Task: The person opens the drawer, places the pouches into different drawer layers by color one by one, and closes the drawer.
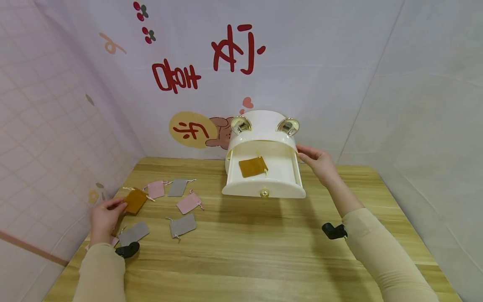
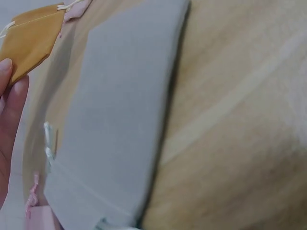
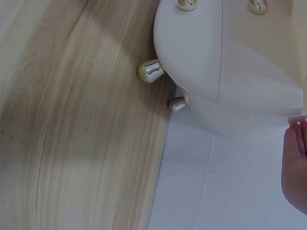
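Note:
At the table's left, my left hand (image 1: 105, 219) pinches the lower edge of a mustard drawstring pouch (image 1: 135, 201) between thumb and fingers. The left wrist view shows the same mustard pouch (image 2: 34, 36) raised beside a large grey pouch (image 2: 117, 105). My right hand (image 1: 318, 164) rests its extended fingers against the right side of a white storage box (image 1: 263, 126) with gold-rimmed round ears. The box's upper drawer (image 1: 281, 170) is pulled out, and another mustard pouch (image 1: 252, 167) lies inside. In the right wrist view the right hand (image 3: 295, 172) shows only partly, at the edge.
Pink pouches (image 1: 156, 189) (image 1: 189, 203) and grey pouches (image 1: 177, 188) (image 1: 183, 225) (image 1: 134, 233) lie on the wooden table (image 1: 241, 260) at the left. Gold knobs (image 3: 188, 5) and small gold feet (image 3: 150, 71) show on the box. A printed cloth wall (image 1: 320, 75) stands behind.

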`<state>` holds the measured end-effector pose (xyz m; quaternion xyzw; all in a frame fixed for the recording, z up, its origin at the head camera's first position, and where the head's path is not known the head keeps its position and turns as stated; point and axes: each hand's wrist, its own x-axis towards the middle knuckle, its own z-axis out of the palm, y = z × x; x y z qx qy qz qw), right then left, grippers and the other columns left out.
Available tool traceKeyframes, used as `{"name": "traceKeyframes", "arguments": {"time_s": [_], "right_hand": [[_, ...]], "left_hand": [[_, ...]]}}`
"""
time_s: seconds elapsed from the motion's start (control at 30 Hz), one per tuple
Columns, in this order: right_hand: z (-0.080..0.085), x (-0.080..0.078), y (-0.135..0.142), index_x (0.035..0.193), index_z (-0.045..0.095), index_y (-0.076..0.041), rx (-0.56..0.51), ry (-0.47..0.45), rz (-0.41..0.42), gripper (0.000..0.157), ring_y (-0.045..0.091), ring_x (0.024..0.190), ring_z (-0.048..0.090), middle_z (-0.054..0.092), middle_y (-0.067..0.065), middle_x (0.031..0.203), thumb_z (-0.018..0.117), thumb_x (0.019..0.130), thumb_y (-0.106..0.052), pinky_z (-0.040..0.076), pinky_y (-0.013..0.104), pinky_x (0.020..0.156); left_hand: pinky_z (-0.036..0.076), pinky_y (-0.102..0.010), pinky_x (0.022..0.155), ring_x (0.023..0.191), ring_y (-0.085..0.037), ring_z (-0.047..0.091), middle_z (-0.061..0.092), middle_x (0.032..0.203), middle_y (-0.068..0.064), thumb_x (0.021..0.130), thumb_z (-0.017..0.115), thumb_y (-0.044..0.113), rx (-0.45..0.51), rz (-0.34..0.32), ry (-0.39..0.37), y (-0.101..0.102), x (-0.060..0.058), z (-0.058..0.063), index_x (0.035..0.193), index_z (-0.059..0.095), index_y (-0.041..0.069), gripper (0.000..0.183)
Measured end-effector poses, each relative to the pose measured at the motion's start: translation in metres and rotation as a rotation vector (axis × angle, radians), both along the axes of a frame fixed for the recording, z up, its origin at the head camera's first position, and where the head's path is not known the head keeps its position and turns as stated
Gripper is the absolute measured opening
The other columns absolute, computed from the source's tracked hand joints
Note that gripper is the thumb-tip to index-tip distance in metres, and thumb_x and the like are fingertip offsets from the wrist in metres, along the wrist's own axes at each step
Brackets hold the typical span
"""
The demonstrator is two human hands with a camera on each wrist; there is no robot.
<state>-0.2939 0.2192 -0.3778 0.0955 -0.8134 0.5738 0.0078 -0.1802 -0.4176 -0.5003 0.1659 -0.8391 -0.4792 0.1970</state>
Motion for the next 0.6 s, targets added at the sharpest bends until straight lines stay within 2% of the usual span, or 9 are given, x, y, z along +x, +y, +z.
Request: {"name": "traceKeyframes", "arguments": {"time_s": [0.3,0.43,0.6], "right_hand": [[0.001,0.000,0.000,0.142,0.054,-0.008,-0.018,-0.006,0.010,0.052,0.027,0.138,0.041,0.053,0.011,0.144,0.063,0.098,-0.035,0.034,0.048,0.112],[0.002,0.001,-0.001,0.142,0.054,-0.008,-0.021,-0.008,0.013,0.052,0.027,0.138,0.041,0.052,0.012,0.144,0.063,0.098,-0.034,0.034,0.048,0.112],[0.002,0.001,-0.001,0.141,0.055,-0.007,-0.027,-0.003,0.007,0.052,0.027,0.137,0.042,0.053,0.011,0.143,0.063,0.098,-0.035,0.035,0.047,0.112]], "left_hand": [[0.049,-0.008,0.062,0.069,0.009,0.057,0.060,0.077,0.029,0.089,0.075,0.005,0.052,-0.017,0.018,0.008,-0.003,0.012,0.113,0.065,-0.016,0.034],[0.049,-0.008,0.063,0.071,0.009,0.056,0.060,0.079,0.029,0.089,0.074,0.008,0.033,-0.038,0.005,0.014,-0.004,0.017,0.114,0.066,-0.014,0.034],[0.047,-0.006,0.066,0.076,0.009,0.055,0.061,0.082,0.027,0.091,0.074,0.014,0.029,-0.062,-0.001,0.022,-0.011,0.024,0.116,0.067,-0.011,0.036]]}}
